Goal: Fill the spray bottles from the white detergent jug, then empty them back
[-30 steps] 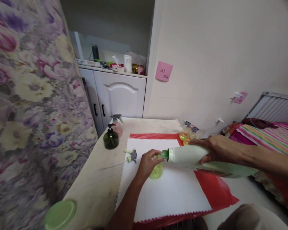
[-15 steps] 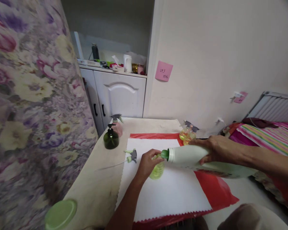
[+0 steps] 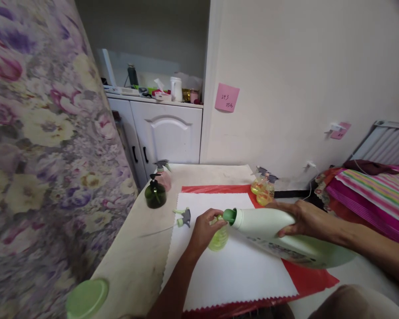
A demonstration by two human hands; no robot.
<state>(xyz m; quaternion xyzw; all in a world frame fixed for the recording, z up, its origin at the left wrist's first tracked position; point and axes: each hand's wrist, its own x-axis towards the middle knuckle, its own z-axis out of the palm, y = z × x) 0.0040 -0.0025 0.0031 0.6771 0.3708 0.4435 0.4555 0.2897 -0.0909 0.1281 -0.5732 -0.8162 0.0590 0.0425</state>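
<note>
the right hand (image 3: pixel 301 220), wrapped round the pale green bottle (image 3: pixel 262 223), had lowered its base, apparently lessening its tilt; the left hand (image 3: pixel 206 225) curled closed round the yellow bottle (image 3: pixel 218 241) on the white sheet (image 3: pixel 239 274).

The left grip (image 3: pixel 204 227) hides most of the neck of the yellow bottle (image 3: pixel 218 241), so whether liquid runs inside cannot be told. At 4 o'clock, print on the pale green jug (image 3: pixel 279 244) is too blurred to read, and the right grip (image 3: pixel 301 219) covers part of its upper side. Toward 7 o'clock the lower edge cuts off a round green object (image 3: pixel 87 297). At 8 o'clock a dark green pump bottle (image 3: pixel 155 195) partly hides a pink spray bottle (image 3: pixel 165 179).
</note>
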